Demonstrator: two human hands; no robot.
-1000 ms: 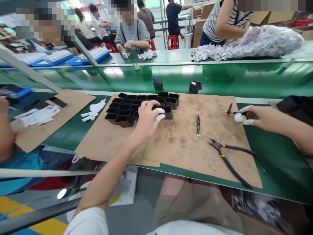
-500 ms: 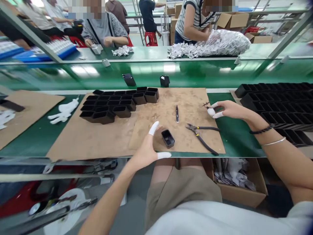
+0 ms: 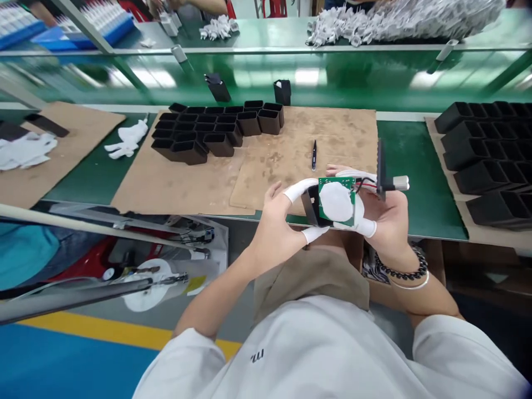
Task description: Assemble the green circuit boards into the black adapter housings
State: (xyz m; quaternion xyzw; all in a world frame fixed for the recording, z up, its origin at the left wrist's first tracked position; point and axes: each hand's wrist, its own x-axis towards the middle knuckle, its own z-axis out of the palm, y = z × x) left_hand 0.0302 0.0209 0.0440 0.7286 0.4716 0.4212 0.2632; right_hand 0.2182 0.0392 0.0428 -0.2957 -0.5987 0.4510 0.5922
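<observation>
Both my hands meet in front of me, over the near edge of the brown board (image 3: pixel 291 149). My left hand (image 3: pixel 280 221), with white finger cots, grips a small black plastic case (image 3: pixel 311 206). My right hand (image 3: pixel 382 213) holds a green circuit board with a round white disc (image 3: pixel 336 200) against the case's open side. Red and black wires (image 3: pixel 366 184) run from the board to a black part (image 3: pixel 380 166) and a white cylinder (image 3: pixel 399 182) above my right fingers.
A cluster of several empty black cases (image 3: pixel 208 130) sits on the board's far left, tweezers (image 3: pixel 314 155) at its middle. More black cases (image 3: pixel 490 149) are stacked at right. White gloves (image 3: pixel 127 141) lie left. Two black cases (image 3: pixel 249 88) stand on the green conveyor.
My left hand lifted the single black case off the board. My right hand brought the wired circuit board across to it. Both hands now meet near my body; the view tilted downward.
</observation>
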